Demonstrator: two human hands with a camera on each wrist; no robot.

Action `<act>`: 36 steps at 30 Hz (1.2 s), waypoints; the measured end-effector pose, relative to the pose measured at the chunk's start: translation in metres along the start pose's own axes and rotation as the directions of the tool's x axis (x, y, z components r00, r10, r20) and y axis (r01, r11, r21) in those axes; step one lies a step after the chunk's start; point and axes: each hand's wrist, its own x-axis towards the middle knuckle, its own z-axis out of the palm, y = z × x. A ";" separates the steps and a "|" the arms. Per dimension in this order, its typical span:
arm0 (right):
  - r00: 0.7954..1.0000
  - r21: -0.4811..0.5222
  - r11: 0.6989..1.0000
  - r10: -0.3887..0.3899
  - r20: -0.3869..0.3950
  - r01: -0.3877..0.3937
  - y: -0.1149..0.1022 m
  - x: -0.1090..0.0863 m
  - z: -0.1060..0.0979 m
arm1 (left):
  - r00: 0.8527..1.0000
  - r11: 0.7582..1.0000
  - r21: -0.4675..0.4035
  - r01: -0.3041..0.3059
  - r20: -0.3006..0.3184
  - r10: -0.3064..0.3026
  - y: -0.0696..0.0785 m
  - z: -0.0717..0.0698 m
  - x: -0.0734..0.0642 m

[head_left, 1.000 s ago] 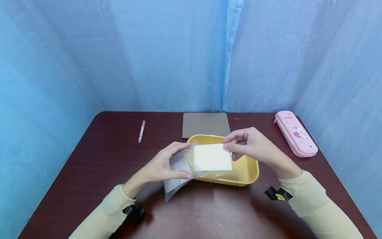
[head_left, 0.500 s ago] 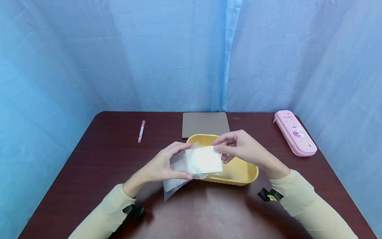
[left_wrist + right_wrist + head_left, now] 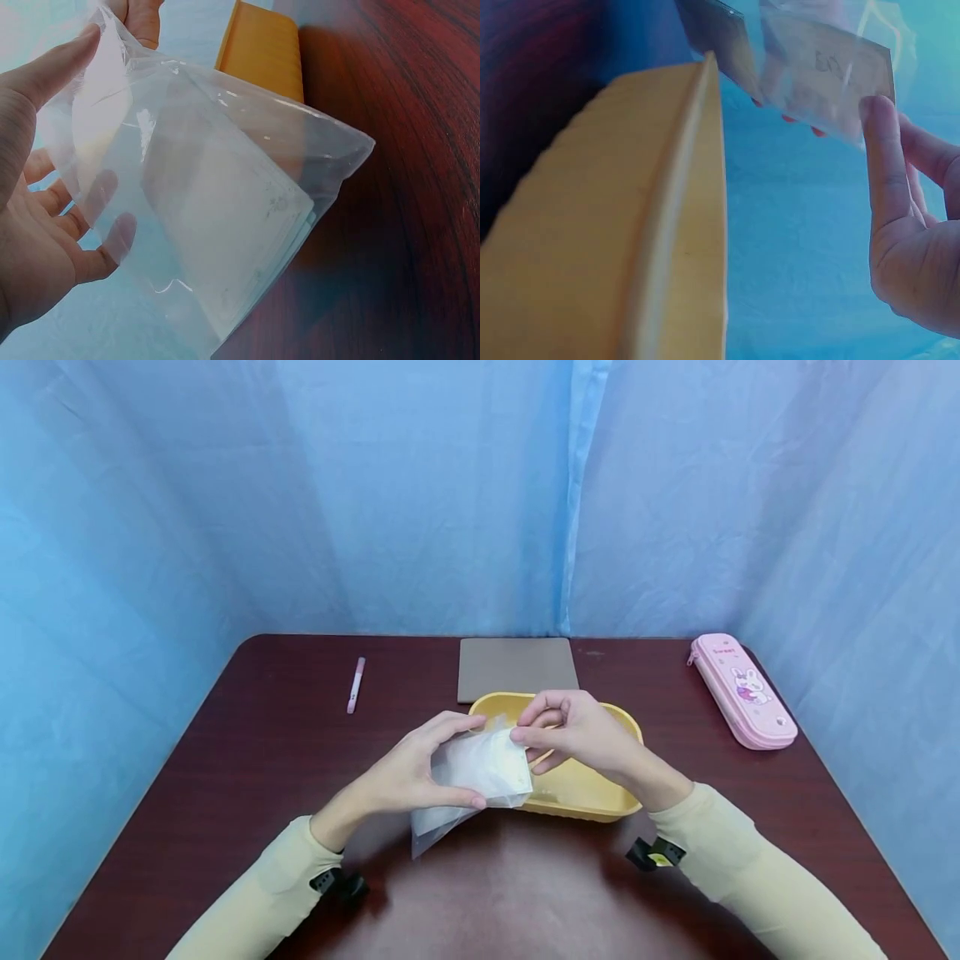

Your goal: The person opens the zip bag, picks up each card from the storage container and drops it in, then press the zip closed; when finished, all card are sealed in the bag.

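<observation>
My left hand (image 3: 405,775) grips a clear plastic bag (image 3: 337,146) near its mouth, thumb on one side and fingers on the other. A stack of pale cards (image 3: 217,195) shows through the plastic in the left wrist view. Between thumb and fingertips, my right hand (image 3: 585,731) pinches the corner of a white card (image 3: 514,764), most of which lies inside the bag's mouth. Handwritten marks, too unclear to read, show on this card in the right wrist view. Both hands are above a yellow plastic basket (image 3: 600,810), whose left part they and the bag cover.
Behind the basket a flat grey-brown board (image 3: 517,668) lies on the dark red table (image 3: 247,760). A pink and white marker (image 3: 356,685) lies at the left, and a pink pencil case (image 3: 742,692) with rabbits at the right. Blue curtains (image 3: 420,502) surround the table.
My right hand has moved left, sliding the white card from outside the bag's mouth to mostly inside it. My left hand has stayed nearly still, holding the bag.
</observation>
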 end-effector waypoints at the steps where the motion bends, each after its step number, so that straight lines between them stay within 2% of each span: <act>1: 1.000 -0.003 1.000 0.002 0.004 -0.002 0.000 0.000 0.001 | 1.000 1.000 -0.002 0.000 0.000 0.000 0.000 0.000 0.000; 9: 0.999 -0.095 0.995 -0.014 0.049 0.019 0.000 0.001 0.002 | 1.000 1.000 -0.012 0.001 0.003 -0.001 -0.002 0.000 0.000; 17: 0.999 -0.152 0.987 -0.040 0.029 0.044 0.002 0.000 0.003 | 1.000 0.999 -0.032 -0.020 -0.008 0.020 -0.001 0.002 0.002; 26: 0.996 -0.128 0.988 -0.089 0.021 0.091 0.003 -0.002 0.001 | 0.998 0.998 -0.026 -0.059 -0.029 0.059 -0.003 0.003 0.003; 32: 0.992 -0.073 0.990 -0.121 0.020 0.122 -0.001 -0.005 -0.001 | 0.999 0.999 -0.035 -0.038 -0.034 0.036 -0.001 0.002 0.005; 36: 0.974 -0.042 0.974 -0.224 -0.031 0.223 -0.006 -0.013 -0.004 | 0.994 1.000 -0.029 0.006 -0.106 -0.009 0.003 0.001 0.009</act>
